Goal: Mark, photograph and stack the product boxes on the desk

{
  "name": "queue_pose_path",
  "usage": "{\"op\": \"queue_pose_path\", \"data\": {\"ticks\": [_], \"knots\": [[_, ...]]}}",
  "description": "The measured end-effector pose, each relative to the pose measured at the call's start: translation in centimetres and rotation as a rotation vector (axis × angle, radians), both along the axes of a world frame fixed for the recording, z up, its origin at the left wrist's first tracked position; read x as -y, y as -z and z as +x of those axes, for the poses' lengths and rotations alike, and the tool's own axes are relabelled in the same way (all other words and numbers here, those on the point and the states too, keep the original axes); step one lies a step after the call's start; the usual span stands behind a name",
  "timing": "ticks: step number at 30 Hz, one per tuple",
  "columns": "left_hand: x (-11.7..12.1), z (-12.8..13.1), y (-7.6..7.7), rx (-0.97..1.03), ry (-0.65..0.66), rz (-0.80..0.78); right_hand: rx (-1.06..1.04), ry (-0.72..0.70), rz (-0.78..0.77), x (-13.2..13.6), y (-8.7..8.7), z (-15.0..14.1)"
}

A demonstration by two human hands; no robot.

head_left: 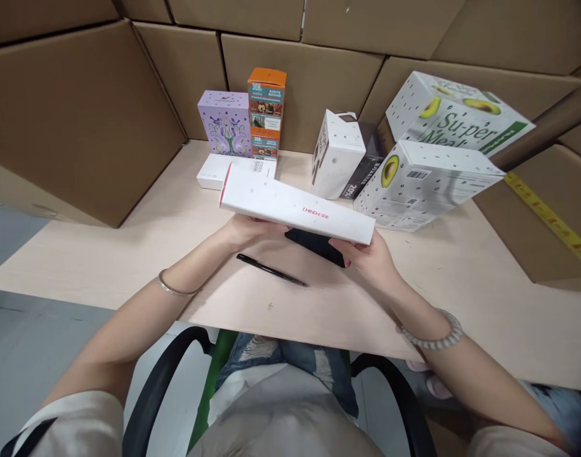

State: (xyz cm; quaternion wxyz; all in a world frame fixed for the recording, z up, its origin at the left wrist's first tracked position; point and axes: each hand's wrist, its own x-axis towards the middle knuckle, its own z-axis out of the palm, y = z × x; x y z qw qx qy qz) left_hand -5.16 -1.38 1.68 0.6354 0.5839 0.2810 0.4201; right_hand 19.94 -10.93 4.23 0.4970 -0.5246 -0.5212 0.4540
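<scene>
Both my hands hold a long white box (295, 204) with a red end edge and red lettering, lifted a little above the table (186, 209). My left hand (243, 230) grips its left underside with fingers curled beneath. My right hand (369, 257) grips the right end, thumb on the near side. A black flat object (316, 245) lies on the table under the box. A black pen (271, 270) lies on the table just in front of my hands.
Behind stand a purple box (224, 122), an orange and teal carton (266, 111), a flat white box (214, 171), a white carton (335, 152), a dark box (366, 162) and two white avocado-print boxes (424, 181). Brown cardboard cartons (71, 114) wall the table. Yellow tape (552, 219) runs at right.
</scene>
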Motion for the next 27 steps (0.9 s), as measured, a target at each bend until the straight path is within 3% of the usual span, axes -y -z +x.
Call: {"op": "queue_pose_path", "data": {"ticks": [7, 17, 20, 23, 27], "knots": [[0.1, 0.1, 0.0, -0.015, -0.010, 0.042, 0.053, 0.045, 0.097, -0.5, 0.4, 0.6], [0.5, 0.3, -0.4, 0.011, -0.008, 0.030, 0.083, -0.022, -0.031, -0.3, 0.4, 0.5], [0.6, 0.5, -0.9, 0.111, 0.023, -0.020, 0.292, -0.034, -0.044, 0.4, 0.4, 0.3], [0.5, 0.7, -1.4, 0.198, 0.020, -0.060, 0.697, -0.118, 0.013, 1.5, 0.9, -0.5], [0.4, 1.0, -1.7, 0.229, -0.024, -0.057, 1.069, -0.361, 0.421, 3.0, 2.2, -2.3]]}}
